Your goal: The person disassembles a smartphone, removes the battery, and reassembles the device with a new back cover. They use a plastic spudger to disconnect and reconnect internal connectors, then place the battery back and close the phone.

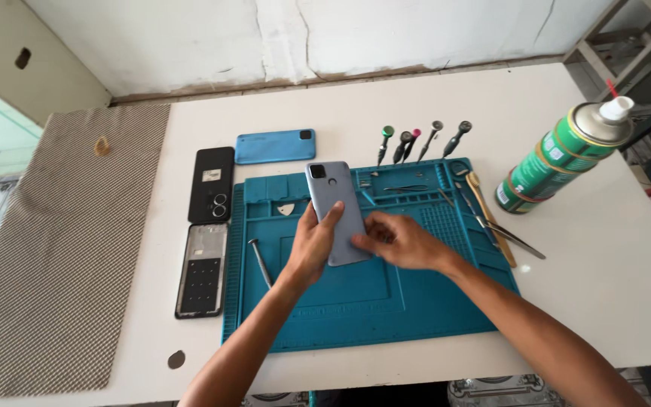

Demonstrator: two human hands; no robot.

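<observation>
A grey-blue phone point(335, 209) is held back side up above the teal repair mat point(386, 301), its camera end pointing away from me. My left hand point(312, 247) grips its left edge and lower half. My right hand point(399, 241) pinches the phone's lower right corner with the fingertips. Both forearms reach in from the bottom of the view.
A blue phone point(275, 145), a black phone back point(212, 184) and a black phone frame point(202, 269) lie left of the mat. Several screwdrivers point(416, 142), tweezers point(491, 226) and a metal tool point(260, 262) lie on or near it. A green spray can point(563, 157) stands at right. Checked cloth point(54, 241) covers the left.
</observation>
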